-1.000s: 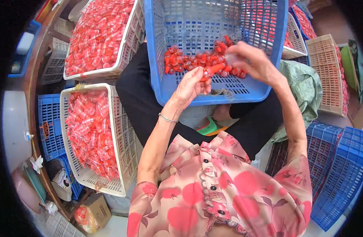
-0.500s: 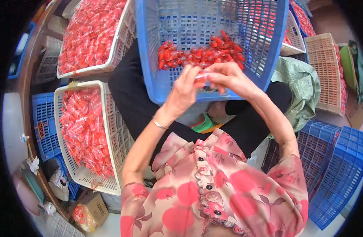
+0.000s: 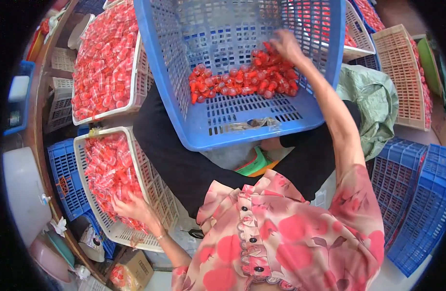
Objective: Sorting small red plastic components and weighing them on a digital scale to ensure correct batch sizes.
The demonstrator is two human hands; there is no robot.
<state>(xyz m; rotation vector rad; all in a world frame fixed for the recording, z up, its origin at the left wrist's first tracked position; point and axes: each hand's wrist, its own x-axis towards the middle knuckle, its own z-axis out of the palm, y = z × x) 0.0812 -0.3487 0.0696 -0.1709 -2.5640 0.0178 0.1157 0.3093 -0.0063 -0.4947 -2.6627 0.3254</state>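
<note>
My left hand (image 3: 135,211) rests on the heap of clear-and-red plastic pieces (image 3: 113,167) in the near white basket (image 3: 147,182) at left. Its fingers are spread over them, and I see nothing gripped. My right hand (image 3: 288,47) reaches into the big blue crate (image 3: 203,139), at the far right end of a pile of small red pieces with clear rounded ends (image 3: 232,82). Its fingertips are blurred against the pile, so whether they grip a piece does not show. A crumpled strip of clear film (image 3: 254,124) lies on the crate's near part.
Another white basket (image 3: 138,80) heaped with similar pieces stands at far left. At right are a green woven sack (image 3: 371,104), a beige basket (image 3: 392,72) and blue crates (image 3: 419,208). A cardboard box (image 3: 140,271) sits at lower left. My legs flank the blue crate.
My hands were together above the blue crate around a small red piece. Now they are apart: the left has moved down to the white basket, the right farther into the crate.
</note>
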